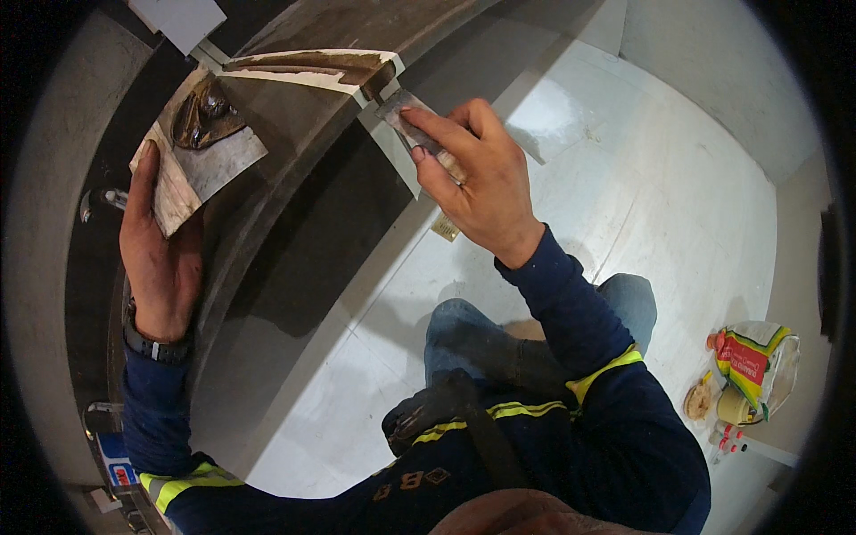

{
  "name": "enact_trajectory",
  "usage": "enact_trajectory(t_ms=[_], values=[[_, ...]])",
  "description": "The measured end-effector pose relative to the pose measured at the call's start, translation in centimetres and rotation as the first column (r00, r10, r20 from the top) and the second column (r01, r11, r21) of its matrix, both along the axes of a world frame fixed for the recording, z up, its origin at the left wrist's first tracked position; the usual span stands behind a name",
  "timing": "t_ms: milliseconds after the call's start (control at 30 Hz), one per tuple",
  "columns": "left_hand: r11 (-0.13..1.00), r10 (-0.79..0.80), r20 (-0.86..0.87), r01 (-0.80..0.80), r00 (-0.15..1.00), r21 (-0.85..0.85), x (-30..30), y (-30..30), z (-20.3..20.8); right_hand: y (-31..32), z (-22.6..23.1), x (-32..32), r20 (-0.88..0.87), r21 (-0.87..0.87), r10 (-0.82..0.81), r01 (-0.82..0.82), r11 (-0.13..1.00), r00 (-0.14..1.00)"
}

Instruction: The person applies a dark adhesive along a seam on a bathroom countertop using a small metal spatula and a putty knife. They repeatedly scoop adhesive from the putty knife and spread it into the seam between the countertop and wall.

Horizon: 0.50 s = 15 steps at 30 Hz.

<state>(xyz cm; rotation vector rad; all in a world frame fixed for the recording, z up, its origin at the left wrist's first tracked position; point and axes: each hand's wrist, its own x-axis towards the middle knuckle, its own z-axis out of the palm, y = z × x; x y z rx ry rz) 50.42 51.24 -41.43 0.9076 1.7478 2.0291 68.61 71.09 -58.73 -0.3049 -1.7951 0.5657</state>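
My left hand (162, 267) grips a flat, pale palette board (236, 163) from below, with the thumb over its edge. A glossy lump of dark brown paste (203, 118) lies on the board. In my right hand (493, 192) is a flat metal scraper (401, 114), index finger pressed along the blade. Its tip meets the corner of a dark brown counter (303, 111), where a smear of brown paste shows. White masking strips (285, 83) border a brown, paste-coated band on the counter's edge, and another strip runs down from the corner.
A white square plate (183, 20) stands beyond the palette. Left of my wrist is a chrome fitting (105, 201); a blue-and-white pack (116, 459) lies lower down. On the pale floor (571, 223) at right are a red-and-yellow bag (753, 366) and small bottles (729, 437).
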Motion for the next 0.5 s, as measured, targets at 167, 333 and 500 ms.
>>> enact_trajectory(t_ms=[167, 333, 500], values=[[0.996, -0.088, -0.064, 0.088, 0.994, -0.016, -0.2, -0.4, -0.2, -0.8, -1.5, 0.5, -0.192, -0.293, 0.197, -0.248, 0.923, 0.961], [0.986, -0.159, 0.007, 0.159, 0.987, -0.05, 0.0, -0.3, 0.0, -0.7, -0.1, 1.8, -0.268, -0.249, 0.282, -0.349, 0.903, 0.921], [0.95, -0.302, 0.061, 0.305, 0.952, -0.06, 0.8, -0.3, -0.2, 1.4, 6.9, 5.0, 0.046, 0.158, 0.354, -0.357, 0.921, 0.934]])
